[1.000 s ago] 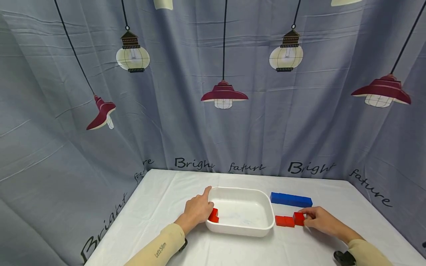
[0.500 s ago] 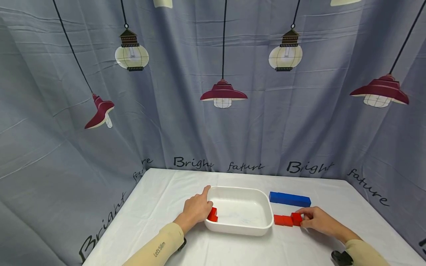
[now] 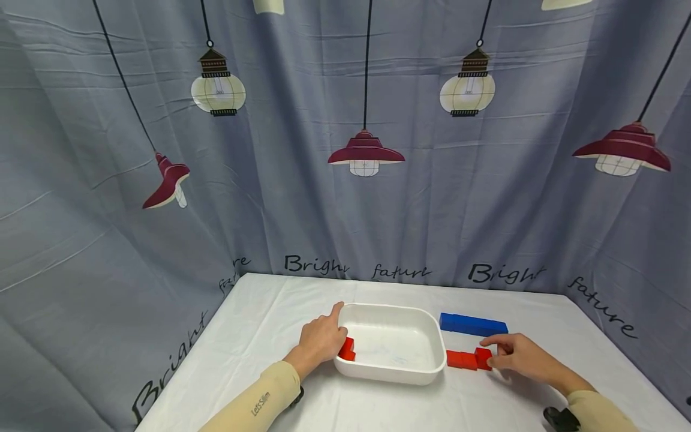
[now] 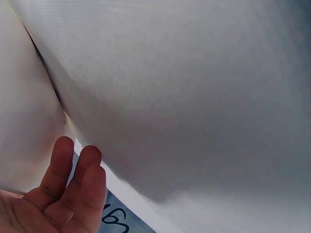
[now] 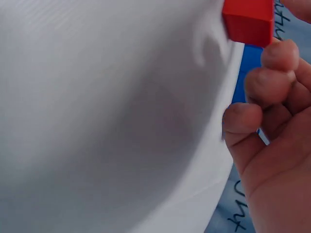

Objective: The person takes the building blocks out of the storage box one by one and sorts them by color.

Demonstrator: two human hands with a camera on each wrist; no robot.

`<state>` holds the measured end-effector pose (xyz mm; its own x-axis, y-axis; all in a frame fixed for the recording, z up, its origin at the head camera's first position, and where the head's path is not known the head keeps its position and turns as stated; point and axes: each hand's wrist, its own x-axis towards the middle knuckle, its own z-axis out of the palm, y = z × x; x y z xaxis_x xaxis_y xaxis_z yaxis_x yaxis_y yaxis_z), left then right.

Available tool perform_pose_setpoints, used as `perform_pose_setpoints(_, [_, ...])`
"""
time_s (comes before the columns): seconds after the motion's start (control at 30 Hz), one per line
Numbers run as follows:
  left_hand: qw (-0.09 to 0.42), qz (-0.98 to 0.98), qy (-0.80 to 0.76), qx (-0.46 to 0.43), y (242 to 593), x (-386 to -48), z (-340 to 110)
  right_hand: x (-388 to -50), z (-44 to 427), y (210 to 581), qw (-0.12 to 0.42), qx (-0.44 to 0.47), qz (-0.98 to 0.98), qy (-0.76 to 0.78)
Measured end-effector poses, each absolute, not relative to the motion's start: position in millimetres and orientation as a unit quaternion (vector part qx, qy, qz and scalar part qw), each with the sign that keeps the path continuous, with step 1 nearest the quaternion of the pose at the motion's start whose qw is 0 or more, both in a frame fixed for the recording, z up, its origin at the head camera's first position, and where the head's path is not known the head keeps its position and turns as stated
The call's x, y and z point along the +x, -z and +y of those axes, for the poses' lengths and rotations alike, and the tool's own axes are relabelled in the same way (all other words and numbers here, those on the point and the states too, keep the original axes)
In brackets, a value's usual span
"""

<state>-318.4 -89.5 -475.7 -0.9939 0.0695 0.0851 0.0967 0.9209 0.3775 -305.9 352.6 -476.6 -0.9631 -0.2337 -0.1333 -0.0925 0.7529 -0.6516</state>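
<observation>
In the head view my left hand (image 3: pixel 321 337) is at the left side of the white tray (image 3: pixel 388 375), its index finger along the rim and its thumb over the edge. Several fingers (image 4: pixel 90 194) lie against the tray's outer side in the left wrist view. Red blocks (image 3: pixel 347 350) lie in the tray's near left corner, partly covered by the rim. My right hand (image 3: pixel 520 358) hovers around a red block (image 3: pixel 483 359), thumb and index finger spread apart. That block (image 5: pixel 249 22) touches the right end of a short red row (image 3: pixel 461 360).
Behind the red row lies a long blue bar (image 3: pixel 473 324) of blocks. A white cloth covers the table (image 3: pixel 302 294), and a grey curtain (image 3: pixel 291 198) with printed lamps hangs behind it.
The right hand slid the red block left against the red row, then its fingers parted from it. The left hand and the tray stay in place.
</observation>
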Motion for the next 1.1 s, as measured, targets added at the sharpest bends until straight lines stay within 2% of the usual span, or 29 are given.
perform_pose_setpoints(0.2, [0.047,-0.981,0.178,-0.056,476,-319,-91,-305,339,460,0.063,-0.096,0.934,0.338])
perform_pose_setpoints(0.4, [0.052,-0.983,0.166,-0.064,472,-321,-93,-304,320,445,0.049,-0.117,0.932,0.339])
perform_pose_setpoints(0.73, [0.056,-0.977,0.191,-0.072,468,-320,-96,-313,296,427,0.069,-0.178,0.915,0.354])
perform_pose_setpoints(1.1, [0.08,-0.983,0.152,-0.072,470,-323,-95,-321,267,412,0.063,-0.226,0.906,0.352])
